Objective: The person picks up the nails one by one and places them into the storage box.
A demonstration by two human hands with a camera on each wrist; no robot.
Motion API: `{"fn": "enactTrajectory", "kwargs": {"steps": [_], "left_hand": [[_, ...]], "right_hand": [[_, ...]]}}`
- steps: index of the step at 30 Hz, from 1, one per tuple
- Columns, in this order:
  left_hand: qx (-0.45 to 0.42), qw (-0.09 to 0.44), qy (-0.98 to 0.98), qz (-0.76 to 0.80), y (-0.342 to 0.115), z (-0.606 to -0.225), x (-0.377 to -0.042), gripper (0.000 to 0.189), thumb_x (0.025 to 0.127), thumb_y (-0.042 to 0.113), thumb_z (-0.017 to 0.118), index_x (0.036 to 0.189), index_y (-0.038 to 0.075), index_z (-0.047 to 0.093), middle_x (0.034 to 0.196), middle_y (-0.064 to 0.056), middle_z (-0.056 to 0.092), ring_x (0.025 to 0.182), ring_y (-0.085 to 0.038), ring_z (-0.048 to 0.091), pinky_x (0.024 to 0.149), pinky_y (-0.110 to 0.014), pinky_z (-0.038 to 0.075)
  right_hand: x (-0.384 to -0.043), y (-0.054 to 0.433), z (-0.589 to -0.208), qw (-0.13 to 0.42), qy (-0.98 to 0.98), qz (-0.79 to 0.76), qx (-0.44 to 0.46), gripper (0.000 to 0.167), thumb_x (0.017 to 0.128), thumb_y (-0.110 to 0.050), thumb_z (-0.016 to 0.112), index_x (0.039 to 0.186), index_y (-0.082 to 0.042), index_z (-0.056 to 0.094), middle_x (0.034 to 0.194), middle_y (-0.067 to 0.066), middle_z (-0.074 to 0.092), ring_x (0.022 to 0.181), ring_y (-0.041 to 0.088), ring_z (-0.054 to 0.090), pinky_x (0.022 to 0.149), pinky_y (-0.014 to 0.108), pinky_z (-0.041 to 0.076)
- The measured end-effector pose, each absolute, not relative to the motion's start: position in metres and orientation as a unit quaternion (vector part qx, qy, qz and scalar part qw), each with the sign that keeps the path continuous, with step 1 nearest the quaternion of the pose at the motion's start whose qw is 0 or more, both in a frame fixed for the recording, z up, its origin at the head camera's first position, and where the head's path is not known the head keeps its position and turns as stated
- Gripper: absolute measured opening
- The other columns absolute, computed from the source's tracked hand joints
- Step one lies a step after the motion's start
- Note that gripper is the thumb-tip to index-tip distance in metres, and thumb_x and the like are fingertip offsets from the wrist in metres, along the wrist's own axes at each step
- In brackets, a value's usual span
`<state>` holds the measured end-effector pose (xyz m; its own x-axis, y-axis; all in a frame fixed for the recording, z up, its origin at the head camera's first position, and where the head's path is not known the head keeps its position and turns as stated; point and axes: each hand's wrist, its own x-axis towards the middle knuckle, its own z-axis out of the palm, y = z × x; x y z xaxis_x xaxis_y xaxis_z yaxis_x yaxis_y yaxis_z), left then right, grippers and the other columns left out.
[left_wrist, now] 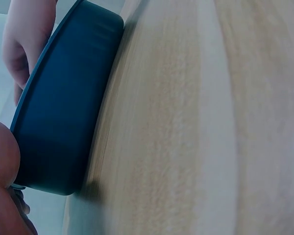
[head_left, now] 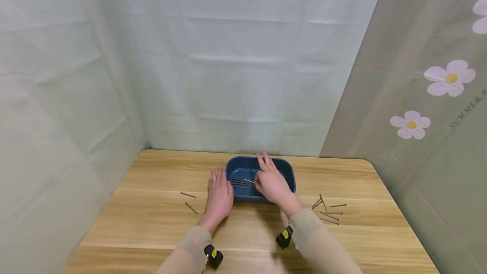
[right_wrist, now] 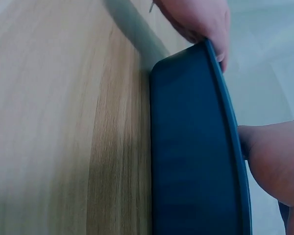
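A dark blue rectangular tray [head_left: 251, 198] stands near the table's back edge, with several nails [head_left: 239, 187] lying side by side in its left part. My right hand [head_left: 273, 184] reaches over the tray and pinches a nail [head_left: 249, 180] between thumb and index finger, its other fingers stretched toward the back rim. Against the tray's left end rests my left hand [head_left: 220, 195], fingers straight and pointing forward, thumb right at the rim. In both wrist views the tray's front wall [left_wrist: 63, 103] hides its inside.
Two loose nails [head_left: 188, 195] lie on the wooden table [head_left: 152, 223] left of my left hand. Several more nails [head_left: 330, 213] are scattered to the right of the tray. Behind the table hangs a pale curtain [head_left: 243, 96], with a flower print on the right side.
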<state>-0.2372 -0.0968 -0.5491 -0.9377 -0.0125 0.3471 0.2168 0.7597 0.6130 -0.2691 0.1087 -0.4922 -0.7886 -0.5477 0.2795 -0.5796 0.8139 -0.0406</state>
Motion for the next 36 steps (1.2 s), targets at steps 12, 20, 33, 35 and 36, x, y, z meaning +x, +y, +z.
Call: {"fn": "enactTrajectory", "kwargs": {"steps": [12,20,33,35,36], "left_hand": [[-0.056,0.161,-0.926,-0.337,-0.098,-0.551,-0.24,0.054,0.111,0.008,0.048,0.155,-0.02,0.036,0.164,-0.037,0.033,0.158,-0.053,0.017,0.125,-0.066,0.021],[-0.058,0.163,-0.923,-0.343,-0.099,-0.551,-0.238,0.052,0.111,0.007,0.047,0.154,-0.021,0.037,0.163,-0.038,0.034,0.158,-0.054,0.015,0.124,-0.068,0.021],[-0.065,0.173,-0.92,-0.345,-0.097,-0.55,-0.238,0.052,0.11,0.006,0.048,0.153,-0.022,0.038,0.162,-0.039,0.035,0.157,-0.055,0.017,0.123,-0.069,0.022],[-0.064,0.17,-0.923,-0.34,-0.096,-0.55,-0.238,0.051,0.111,0.007,0.048,0.153,-0.021,0.038,0.162,-0.039,0.035,0.157,-0.055,0.018,0.124,-0.068,0.023],[-0.064,0.169,-0.923,-0.339,-0.096,-0.549,-0.238,0.051,0.111,0.007,0.047,0.153,-0.021,0.038,0.163,-0.039,0.035,0.157,-0.055,0.018,0.124,-0.068,0.023]], "right_hand": [[-0.293,0.093,-0.503,0.081,-0.955,0.001,0.286,0.014,0.098,-0.02,0.079,0.085,-0.015,0.079,0.17,0.023,0.034,0.16,0.045,0.021,0.129,0.05,0.023],[-0.307,0.08,-0.508,0.074,-0.958,-0.017,0.276,0.011,0.098,-0.021,0.078,0.09,-0.015,0.081,0.17,0.021,0.036,0.161,0.042,0.022,0.128,0.049,0.027],[-0.317,0.071,-0.516,0.077,-0.96,-0.031,0.269,0.013,0.1,-0.024,0.077,0.095,-0.013,0.083,0.173,0.017,0.031,0.162,0.039,0.018,0.129,0.047,0.023],[-0.318,0.071,-0.517,0.08,-0.959,-0.032,0.269,0.014,0.1,-0.024,0.077,0.095,-0.012,0.083,0.173,0.018,0.031,0.162,0.039,0.018,0.129,0.048,0.023],[-0.318,0.07,-0.518,0.083,-0.959,-0.032,0.27,0.014,0.099,-0.024,0.077,0.095,-0.012,0.083,0.172,0.018,0.032,0.162,0.039,0.019,0.129,0.048,0.024]]}}
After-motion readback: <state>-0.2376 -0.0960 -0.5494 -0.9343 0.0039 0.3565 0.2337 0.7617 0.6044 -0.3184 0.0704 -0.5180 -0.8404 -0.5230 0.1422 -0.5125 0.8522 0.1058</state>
